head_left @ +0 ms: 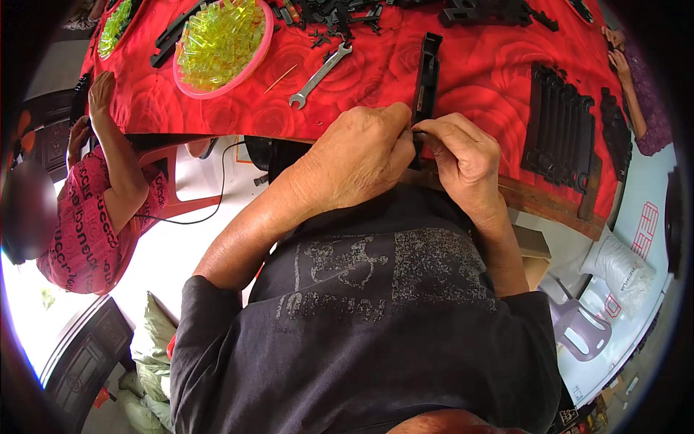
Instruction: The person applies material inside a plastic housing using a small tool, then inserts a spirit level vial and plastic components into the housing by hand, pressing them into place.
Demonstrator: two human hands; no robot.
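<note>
A long, narrow black plastic part (pixel 428 76) points away from me at the table's near edge. My left hand (pixel 365 148) is closed around its near end from the left side. From the right, my right hand (pixel 466 153) pinches at the same end, thumb and forefinger together. Whatever small piece may be between those fingertips is hidden. Left of the hands, an open-end wrench (pixel 320 76) and a thin wooden stick (pixel 280 79) lie on the red rose-patterned cloth (pixel 289 119).
A pink-rimmed bowl (pixel 269 43) holds yellow-green translucent pieces. Small black parts (pixel 340 14) are heaped at the back. A row of long black parts (pixel 557 130) lies at right by a wooden edge strip (pixel 535 199). A person in a pink shirt (pixel 90 217) sits left; another person's arm (pixel 627 83) shows right.
</note>
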